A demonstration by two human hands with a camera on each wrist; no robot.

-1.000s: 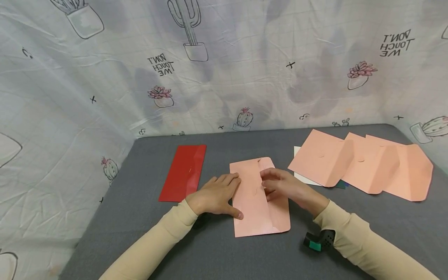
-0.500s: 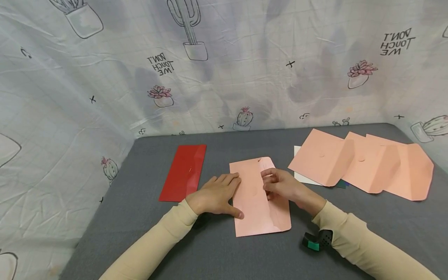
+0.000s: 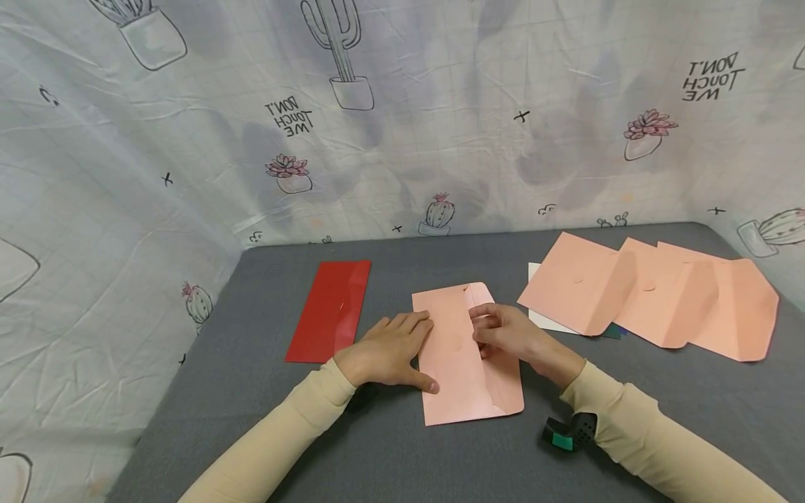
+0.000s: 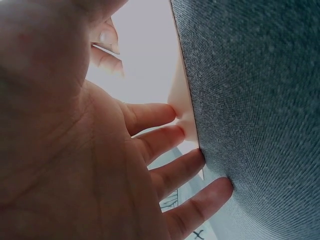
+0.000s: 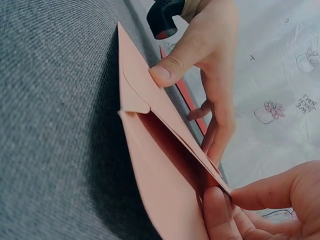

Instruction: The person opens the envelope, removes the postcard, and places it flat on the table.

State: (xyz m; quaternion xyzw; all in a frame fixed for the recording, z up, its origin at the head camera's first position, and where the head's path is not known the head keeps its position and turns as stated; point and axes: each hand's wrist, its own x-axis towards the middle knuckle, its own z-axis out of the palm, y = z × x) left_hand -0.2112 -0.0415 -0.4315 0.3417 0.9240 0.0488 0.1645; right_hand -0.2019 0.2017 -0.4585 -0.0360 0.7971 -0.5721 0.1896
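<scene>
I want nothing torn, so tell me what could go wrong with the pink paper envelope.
The right hand pinches the pink rectangular paper envelope at its opening, so a sharp pull might crease or tear it. The left hand rests along its left side; if it presses lightly, the pink envelope might slide on the grey fabric-covered table. The red rectangular paper envelope lies close beside that hand and could get nudged.
</scene>
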